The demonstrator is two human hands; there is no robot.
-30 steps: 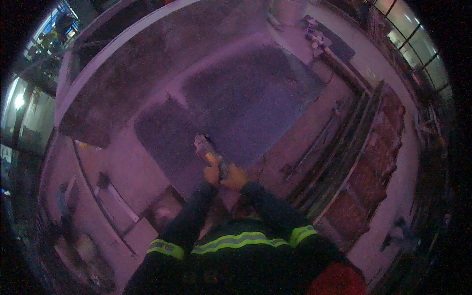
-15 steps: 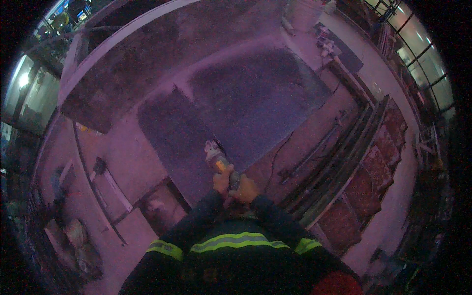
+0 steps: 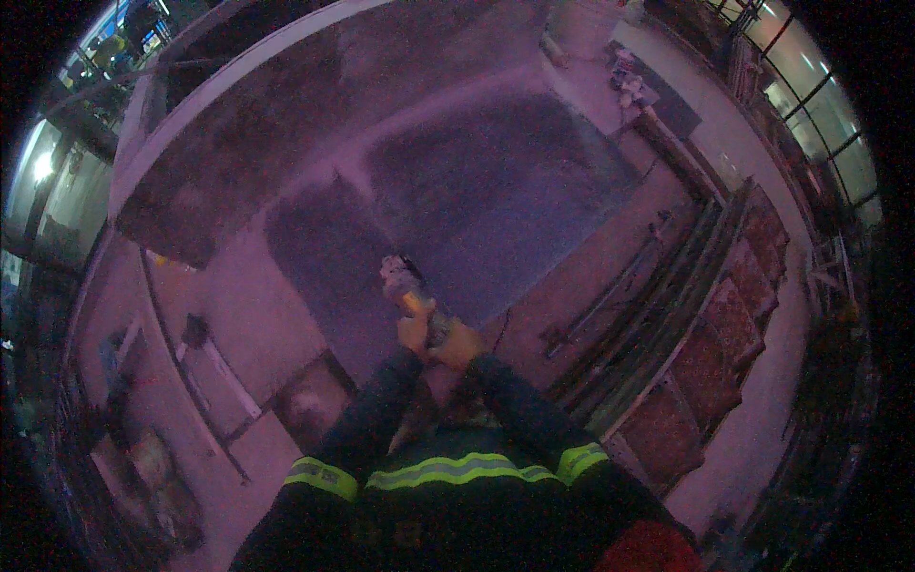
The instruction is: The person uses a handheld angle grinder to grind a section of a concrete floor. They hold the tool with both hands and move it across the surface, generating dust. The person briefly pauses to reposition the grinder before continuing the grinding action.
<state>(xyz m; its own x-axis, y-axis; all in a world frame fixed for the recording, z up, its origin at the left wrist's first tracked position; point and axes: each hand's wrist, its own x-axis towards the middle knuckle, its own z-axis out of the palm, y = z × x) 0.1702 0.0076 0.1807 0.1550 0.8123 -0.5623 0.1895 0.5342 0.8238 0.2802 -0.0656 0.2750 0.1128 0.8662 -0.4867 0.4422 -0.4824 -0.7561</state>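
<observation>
An angle grinder (image 3: pixel 401 279) with a yellow band points away from me, its pale head over a seam between dark panels. My left hand (image 3: pixel 413 334) is closed round the body just behind the yellow band. Close behind it, my right hand (image 3: pixel 459 345) wraps the rear of the grinder. Beneath the tool lies a large dark flat panel (image 3: pixel 505 200), with a narrower dark panel (image 3: pixel 319 253) to its left. Dim light hides the grinder's disc and whether it touches the surface.
Long dark metal bars (image 3: pixel 658 305) lie to the right, next to rusty brown plates (image 3: pixel 710 362). A thin cable (image 3: pixel 503 329) runs near my right hand. On the left are a hammer-like tool (image 3: pixel 219 362) and a long thin strip (image 3: pixel 181 377). A raised curved wall (image 3: pixel 286 105) stands beyond.
Both hands and the grinder have shifted a little to the left and forward along the seam. The grip looks the same.
</observation>
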